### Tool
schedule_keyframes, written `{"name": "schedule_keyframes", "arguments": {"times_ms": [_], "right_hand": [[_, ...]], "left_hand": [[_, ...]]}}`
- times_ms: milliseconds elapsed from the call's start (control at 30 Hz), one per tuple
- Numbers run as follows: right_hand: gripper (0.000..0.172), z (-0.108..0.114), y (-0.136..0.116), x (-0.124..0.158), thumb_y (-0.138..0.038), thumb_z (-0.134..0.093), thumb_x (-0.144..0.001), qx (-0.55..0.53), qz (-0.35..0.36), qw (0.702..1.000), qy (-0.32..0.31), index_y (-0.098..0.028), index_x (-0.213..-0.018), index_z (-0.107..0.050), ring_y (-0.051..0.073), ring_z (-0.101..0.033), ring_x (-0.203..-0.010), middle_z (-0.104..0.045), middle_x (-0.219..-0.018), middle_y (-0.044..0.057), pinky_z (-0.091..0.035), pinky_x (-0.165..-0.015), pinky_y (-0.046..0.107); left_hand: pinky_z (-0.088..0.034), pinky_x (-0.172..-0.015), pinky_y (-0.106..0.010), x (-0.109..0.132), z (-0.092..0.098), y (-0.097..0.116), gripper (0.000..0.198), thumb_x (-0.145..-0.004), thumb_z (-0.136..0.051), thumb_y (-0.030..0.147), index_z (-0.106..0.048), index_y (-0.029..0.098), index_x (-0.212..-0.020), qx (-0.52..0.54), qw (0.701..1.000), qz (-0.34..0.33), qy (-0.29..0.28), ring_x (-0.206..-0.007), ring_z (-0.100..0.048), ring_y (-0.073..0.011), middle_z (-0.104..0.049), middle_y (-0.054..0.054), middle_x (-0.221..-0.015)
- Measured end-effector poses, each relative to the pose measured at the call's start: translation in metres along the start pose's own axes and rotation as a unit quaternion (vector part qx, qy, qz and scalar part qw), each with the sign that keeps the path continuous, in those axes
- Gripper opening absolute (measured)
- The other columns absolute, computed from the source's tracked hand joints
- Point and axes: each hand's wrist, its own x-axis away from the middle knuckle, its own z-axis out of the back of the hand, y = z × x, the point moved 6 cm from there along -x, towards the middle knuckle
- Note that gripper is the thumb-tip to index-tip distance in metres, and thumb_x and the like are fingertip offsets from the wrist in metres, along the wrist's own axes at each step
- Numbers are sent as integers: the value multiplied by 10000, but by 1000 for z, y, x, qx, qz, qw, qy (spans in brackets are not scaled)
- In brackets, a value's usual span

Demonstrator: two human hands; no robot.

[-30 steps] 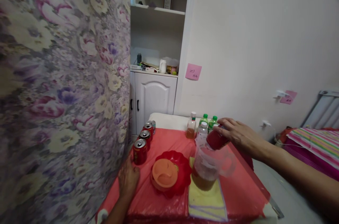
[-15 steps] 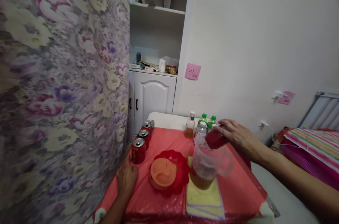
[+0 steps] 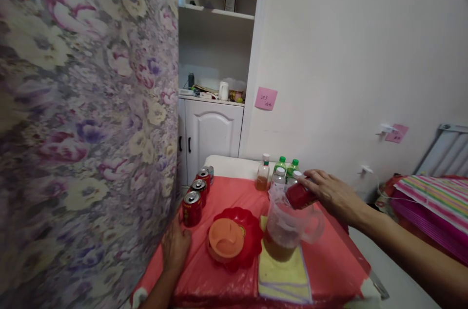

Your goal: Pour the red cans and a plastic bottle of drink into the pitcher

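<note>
My right hand (image 3: 329,194) grips a red drink can (image 3: 300,195), tipped over the mouth of a clear plastic pitcher (image 3: 283,228). Brownish liquid fills the lower part of the pitcher, which stands on a folded yellow cloth (image 3: 283,277). At the table's left edge rests my left hand (image 3: 176,245), fingers apart and holding nothing, just below the nearest of several standing cans (image 3: 192,209). Between my hands sits a red scalloped dish (image 3: 252,238) with an orange divided bowl (image 3: 225,240) in it.
Behind the pitcher stand a bottle with amber liquid (image 3: 262,175), clear white-capped bottles (image 3: 278,180) and green-capped bottles (image 3: 293,166). Red plastic sheeting (image 3: 230,192) covers the table. A floral curtain (image 3: 91,128) hangs close on the left; the wall (image 3: 347,80) rises behind.
The can stays tipped over the pitcher in my right hand, with hardly any shift. My left hand keeps its place. The view has moved very slightly.
</note>
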Motion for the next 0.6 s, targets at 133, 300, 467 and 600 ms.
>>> {"name": "schedule_keyframes", "arguments": {"times_ms": [133, 300, 467, 600], "right_hand": [[543, -6, 4, 5, -10, -408, -913, 7, -4, 1000, -7, -186, -1424, -460, 294, -526, -1214, -568, -1330, 176, -526, -943, 439], [520, -8, 4, 12, -30, -428, -919, 15, -12, 1000, 15, -204, -1407, -476, 276, -544, -1213, -569, -1338, 157, -514, -960, 422], [502, -6, 1, 16, -46, -438, -924, 15, -22, 999, 30, -214, -1395, -479, 286, -562, -1191, -582, -1325, 151, -523, -946, 437], [506, -10, 1, 19, -62, -440, -925, -6, -36, 999, 33, -228, -1402, -471, 289, -596, -1138, -606, -1290, 142, -539, -906, 444]], "left_hand": [[-428, -1107, -431, 1, 2, 0, 576, -786, -451, 147, -470, 89, -1359, 25, 1000, 6, 0, -1259, -583, -304, -624, -189, -1329], [-454, -1095, -364, 0, 5, -6, 610, -771, -448, 155, -449, 102, -1379, 76, 997, 9, 0, -1223, -615, -236, -643, -151, -1308], [-463, -1092, -396, 7, 14, -17, 594, -764, -416, 180, -475, 51, -1341, 117, 993, 30, 7, -1199, -634, -244, -665, -183, -1261], [-475, -1086, -402, 29, 28, -14, 547, -772, -399, 224, -528, 67, -1280, 147, 989, 24, 12, -1184, -647, -239, -673, -183, -1263]]}}
